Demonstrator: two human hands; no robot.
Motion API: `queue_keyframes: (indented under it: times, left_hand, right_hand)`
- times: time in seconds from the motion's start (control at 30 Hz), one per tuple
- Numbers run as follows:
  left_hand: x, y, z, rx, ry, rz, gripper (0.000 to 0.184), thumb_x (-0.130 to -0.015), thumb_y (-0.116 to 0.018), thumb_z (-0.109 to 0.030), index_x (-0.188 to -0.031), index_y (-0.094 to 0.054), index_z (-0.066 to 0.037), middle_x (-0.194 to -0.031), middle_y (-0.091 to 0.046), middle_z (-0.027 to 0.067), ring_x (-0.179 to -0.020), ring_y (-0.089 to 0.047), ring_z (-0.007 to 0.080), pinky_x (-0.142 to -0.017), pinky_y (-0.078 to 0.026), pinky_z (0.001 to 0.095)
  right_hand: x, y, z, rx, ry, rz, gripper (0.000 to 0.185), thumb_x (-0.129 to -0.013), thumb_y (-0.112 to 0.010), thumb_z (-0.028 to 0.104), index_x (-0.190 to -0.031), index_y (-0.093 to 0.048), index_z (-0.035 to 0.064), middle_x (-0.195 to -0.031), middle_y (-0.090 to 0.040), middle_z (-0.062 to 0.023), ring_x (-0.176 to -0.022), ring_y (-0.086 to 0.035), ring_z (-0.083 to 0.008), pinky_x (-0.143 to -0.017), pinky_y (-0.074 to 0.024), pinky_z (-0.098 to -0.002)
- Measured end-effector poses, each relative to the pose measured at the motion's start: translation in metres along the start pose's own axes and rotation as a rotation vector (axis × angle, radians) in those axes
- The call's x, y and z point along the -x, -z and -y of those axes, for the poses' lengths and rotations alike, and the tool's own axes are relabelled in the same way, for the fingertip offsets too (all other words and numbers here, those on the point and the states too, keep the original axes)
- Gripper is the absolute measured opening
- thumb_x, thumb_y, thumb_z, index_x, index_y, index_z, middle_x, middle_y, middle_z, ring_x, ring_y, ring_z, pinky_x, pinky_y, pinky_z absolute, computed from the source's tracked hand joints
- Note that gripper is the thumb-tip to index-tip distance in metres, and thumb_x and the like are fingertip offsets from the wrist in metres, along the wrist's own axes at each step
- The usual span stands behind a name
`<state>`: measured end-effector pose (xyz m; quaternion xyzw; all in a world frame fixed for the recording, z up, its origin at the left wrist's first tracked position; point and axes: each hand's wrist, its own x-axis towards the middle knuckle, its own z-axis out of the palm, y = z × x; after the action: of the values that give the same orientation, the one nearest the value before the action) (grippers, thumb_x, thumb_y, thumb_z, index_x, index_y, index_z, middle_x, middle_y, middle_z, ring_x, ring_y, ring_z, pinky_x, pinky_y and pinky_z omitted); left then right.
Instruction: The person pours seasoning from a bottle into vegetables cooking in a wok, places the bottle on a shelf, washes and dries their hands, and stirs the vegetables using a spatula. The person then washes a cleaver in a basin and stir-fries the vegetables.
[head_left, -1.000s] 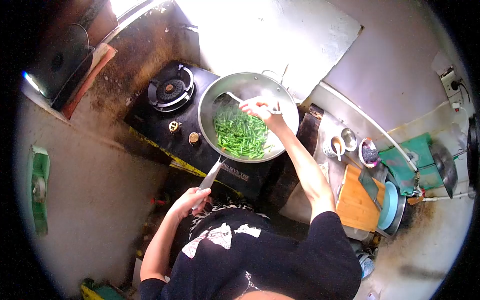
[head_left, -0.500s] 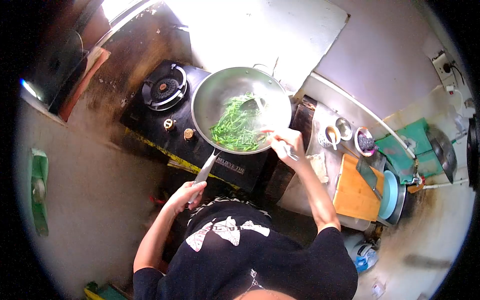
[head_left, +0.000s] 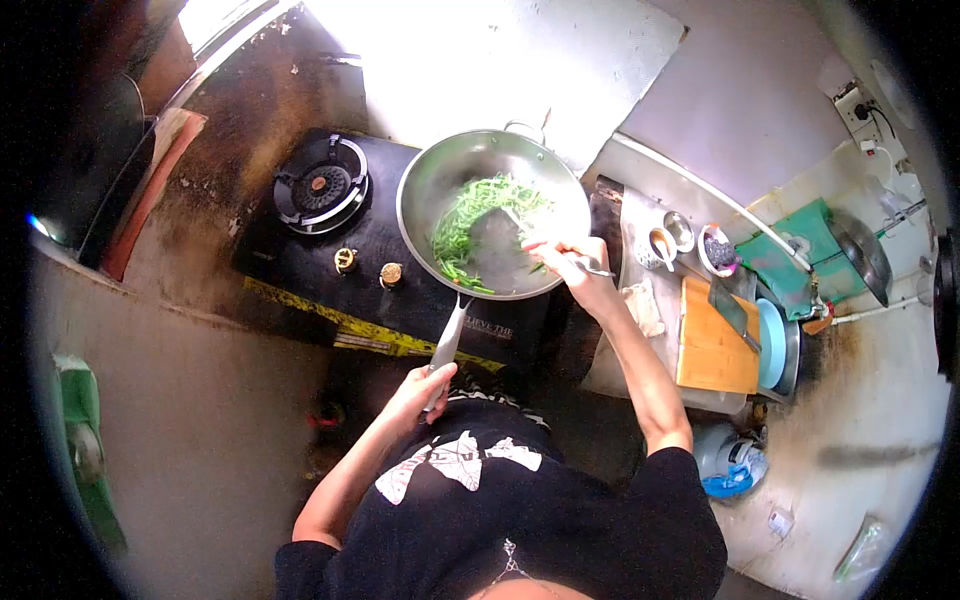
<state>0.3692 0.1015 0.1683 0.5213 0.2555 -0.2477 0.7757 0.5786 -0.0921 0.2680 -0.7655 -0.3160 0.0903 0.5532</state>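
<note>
A wide steel wok [head_left: 415, 222] sits over the near burner, with green vegetable stems [head_left: 465, 220] heaped in a curve along its far and left sides. My left hand [head_left: 422, 394] is closed round the wok's grey handle [head_left: 449, 335]. Over the wok's right rim, my right hand [head_left: 590, 282] grips a metal spatula [head_left: 600, 271]; its handle end sticks out behind the fingers. The spatula's head is down among the stems and hard to make out through glare and steam.
A second burner [head_left: 322, 185] and two brass-coloured knobs stand left of the wok. At right are a cutting board [head_left: 708, 345] with a cleaver [head_left: 735, 318] on it, a blue basin [head_left: 770, 343], a cup [head_left: 660, 246] and small bowls. A white panel [head_left: 520, 60] stands behind the stove.
The stems have been pushed from the wok's near side toward its far and left sides, baring its middle. The wok and my left hand appear shifted slightly right in view.
</note>
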Motion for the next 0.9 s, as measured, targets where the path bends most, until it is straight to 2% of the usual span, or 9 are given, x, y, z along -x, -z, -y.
queue_keyframes:
  times: [0.07,0.1,0.23,0.37,0.5,0.53,0.67,0.77,0.9]
  left_hand:
    - [-0.001,0.004,0.002,0.020,0.000,0.021,0.037,-0.090,-0.056,-0.040,-0.074,-0.044,-0.009,-0.050,-0.044,0.0005,-0.034,-0.038,0.0101,-0.033,-0.029,0.0240]
    - [-0.002,0.005,0.002,0.041,-0.007,0.037,0.036,-0.090,-0.057,-0.040,-0.075,-0.044,-0.009,-0.050,-0.044,0.0006,-0.035,-0.039,0.0102,-0.033,-0.029,0.0240]
    - [-0.004,0.006,0.002,0.073,0.003,0.019,0.035,-0.090,-0.058,-0.038,-0.075,-0.044,-0.009,-0.050,-0.043,0.0005,-0.034,-0.037,0.0098,-0.031,-0.027,0.0245]
    - [-0.008,0.012,0.005,0.055,-0.032,0.037,0.035,-0.090,-0.058,-0.038,-0.075,-0.045,-0.009,-0.048,-0.043,0.0001,-0.033,-0.037,0.0096,-0.030,-0.027,0.0243]
    - [-0.009,0.014,0.003,0.021,-0.008,0.055,0.037,-0.090,-0.057,-0.039,-0.073,-0.044,-0.009,-0.048,-0.044,0.0010,-0.033,-0.038,0.0107,-0.030,-0.027,0.0249]
    - [-0.008,0.014,0.002,0.008,-0.006,0.063,0.038,-0.090,-0.056,-0.039,-0.071,-0.044,-0.009,-0.048,-0.044,0.0018,-0.033,-0.039,0.0113,-0.030,-0.028,0.0253]
    - [-0.007,0.015,0.001,-0.012,-0.020,0.086,0.038,-0.091,-0.055,-0.038,-0.070,-0.043,-0.008,-0.048,-0.044,0.0021,-0.033,-0.039,0.0113,-0.030,-0.029,0.0252]
    - [-0.006,0.015,0.001,0.012,-0.021,0.089,0.039,-0.091,-0.055,-0.038,-0.069,-0.042,-0.009,-0.048,-0.044,0.0021,-0.033,-0.040,0.0114,-0.030,-0.029,0.0250]
    - [-0.005,0.014,0.001,0.033,0.000,0.052,0.039,-0.090,-0.057,-0.040,-0.070,-0.043,-0.009,-0.049,-0.044,0.0016,-0.034,-0.040,0.0106,-0.031,-0.027,0.0242]
  right_hand:
    - [-0.002,-0.017,0.007,-0.069,0.020,-0.101,0.013,-0.084,-0.057,0.005,-0.088,-0.069,0.0006,-0.066,-0.061,0.0011,-0.052,-0.039,-0.0030,-0.047,-0.0289,-0.0213]
    - [-0.005,-0.032,0.006,-0.126,0.084,-0.120,0.013,-0.085,-0.057,0.007,-0.085,-0.068,-0.0010,-0.075,-0.066,-0.0024,-0.055,-0.046,-0.0052,-0.047,-0.0345,-0.0225]
    - [-0.004,-0.085,-0.023,0.175,0.478,-0.090,0.008,-0.076,-0.065,0.004,-0.081,-0.064,-0.0025,-0.081,-0.068,-0.0127,-0.061,-0.061,-0.0188,-0.059,-0.0495,-0.0290]
    - [0.035,-0.059,-0.003,0.242,0.407,-0.035,0.010,-0.076,-0.065,0.003,-0.071,-0.058,-0.0031,-0.085,-0.067,-0.0165,-0.064,-0.064,-0.0211,-0.061,-0.0502,-0.0313]
    - [0.059,-0.033,0.054,-0.117,-0.002,-0.189,0.025,-0.085,-0.061,0.013,-0.067,-0.057,-0.0026,-0.095,-0.068,-0.0153,-0.083,-0.064,-0.0165,-0.073,-0.0491,-0.0266]
    - [0.060,-0.024,0.066,-0.121,-0.107,-0.142,0.023,-0.088,-0.058,0.014,-0.073,-0.062,-0.0031,-0.095,-0.068,-0.0144,-0.086,-0.062,-0.0148,-0.076,-0.0483,-0.0263]
    - [0.039,-0.045,0.063,-0.314,-0.329,-0.159,0.019,-0.088,-0.058,0.012,-0.093,-0.068,-0.0025,-0.093,-0.068,-0.0103,-0.085,-0.062,-0.0111,-0.075,-0.0483,-0.0242]
    - [0.011,-0.079,0.007,-0.180,-0.144,-0.263,0.016,-0.087,-0.058,0.010,-0.093,-0.068,0.0001,-0.068,-0.062,-0.0004,-0.060,-0.049,-0.0040,-0.053,-0.0370,-0.0203]
    - [-0.001,-0.085,0.012,0.003,0.007,-0.337,0.013,-0.083,-0.060,0.006,-0.093,-0.067,-0.0002,-0.066,-0.062,-0.0018,-0.054,-0.049,-0.0048,-0.048,-0.0369,-0.0204]
